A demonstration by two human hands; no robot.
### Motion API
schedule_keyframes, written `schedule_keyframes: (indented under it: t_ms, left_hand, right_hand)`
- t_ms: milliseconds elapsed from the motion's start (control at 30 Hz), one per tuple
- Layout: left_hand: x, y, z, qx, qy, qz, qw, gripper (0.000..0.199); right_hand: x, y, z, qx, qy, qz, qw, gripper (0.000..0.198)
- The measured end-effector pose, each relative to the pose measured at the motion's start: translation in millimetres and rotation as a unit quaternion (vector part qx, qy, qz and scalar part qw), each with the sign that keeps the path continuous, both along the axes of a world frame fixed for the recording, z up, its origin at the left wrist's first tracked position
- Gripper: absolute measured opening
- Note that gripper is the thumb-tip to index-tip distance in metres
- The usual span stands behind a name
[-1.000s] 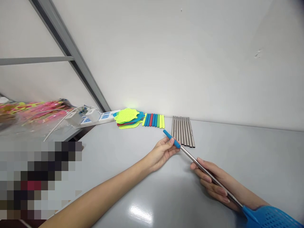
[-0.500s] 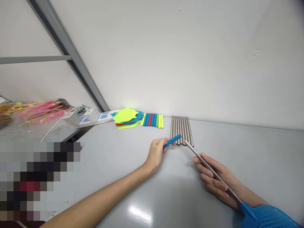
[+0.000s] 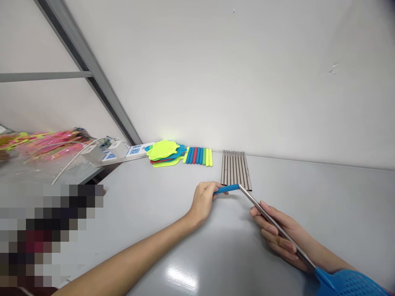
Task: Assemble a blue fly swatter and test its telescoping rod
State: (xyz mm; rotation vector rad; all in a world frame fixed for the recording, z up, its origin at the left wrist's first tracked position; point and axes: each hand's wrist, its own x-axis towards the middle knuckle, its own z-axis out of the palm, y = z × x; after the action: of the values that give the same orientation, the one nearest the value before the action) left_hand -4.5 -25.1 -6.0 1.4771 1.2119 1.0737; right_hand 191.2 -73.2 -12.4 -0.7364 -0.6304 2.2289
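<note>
Between the fingers of my left hand [image 3: 203, 200] is a blue handle grip [image 3: 229, 188], its free end pointing right. My right hand [image 3: 282, 234] holds a fly swatter by its metal rod [image 3: 262, 211], which slants up to the left. The rod's tip meets the end of the blue grip; whether it has entered cannot be made out. At the rod's lower end is a blue perforated swatter head [image 3: 345, 283], partly cut off by the frame's corner. Just behind the two joined ends, several metal rods [image 3: 234, 166] lie side by side on the table.
On the grey table [image 3: 138, 230], several coloured grips [image 3: 197, 156] lie in a row beside stacked swatter heads [image 3: 163, 151]. A power strip [image 3: 135, 151] with plugs and cables sits at the left edge. Bagged pink and yellow items [image 3: 58, 146] lie beyond. A white wall [image 3: 234, 82] rises behind.
The blue grip has turned from an upward slant to nearly level. Its end and the tip of the metal rod, apart before, now touch.
</note>
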Motion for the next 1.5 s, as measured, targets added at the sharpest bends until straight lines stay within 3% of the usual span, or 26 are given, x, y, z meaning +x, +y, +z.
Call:
schedule_keyframes:
  t_ms: [200, 433, 833, 933, 1067, 1133, 1200, 1367, 1500]
  left_hand:
    - [-1, 3, -1.5, 0.011, -0.039, 0.029, 0.999, 0.025]
    - [-4, 8, -6.2, 0.038, -0.122, 0.109, 0.986, 0.017]
    - [-3, 11, -0.2, 0.07, -0.259, 0.134, 0.954, 0.01]
    - [0, 9, 4.1, 0.028, -0.324, 0.128, 0.937, 0.012]
    - [6, 2, 5.8, -0.107, -0.454, 0.125, 0.876, 0.016]
    - [9, -3, 4.3, -0.141, -0.467, 0.124, 0.864, 0.017]
    - [13, -8, 2.6, -0.148, -0.443, 0.104, 0.878, 0.016]
    - [19, -16, 1.2, -0.125, -0.293, 0.028, 0.947, 0.026]
    - [18, -14, 0.8, -0.133, -0.199, -0.03, 0.97, 0.033]
  right_hand:
    - [-2, -3, 5, 0.024, -0.046, 0.033, 0.998, 0.029]
    - [-2, -2, 3, 0.03, -0.073, 0.06, 0.995, 0.029]
    - [0, 0, 7, 0.036, -0.126, 0.108, 0.985, 0.033]
    - [-1, 0, 8, 0.039, -0.122, 0.109, 0.986, 0.033]
    - [-1, -1, 11, 0.035, -0.126, 0.108, 0.985, 0.032]
    - [-2, -1, 12, 0.033, -0.127, 0.105, 0.986, 0.032]
    - [-2, -1, 12, 0.032, -0.125, 0.102, 0.986, 0.032]
    - [-2, -1, 8, 0.038, -0.106, 0.104, 0.988, 0.032]
    - [-2, -2, 5, 0.052, -0.109, 0.097, 0.988, 0.035]
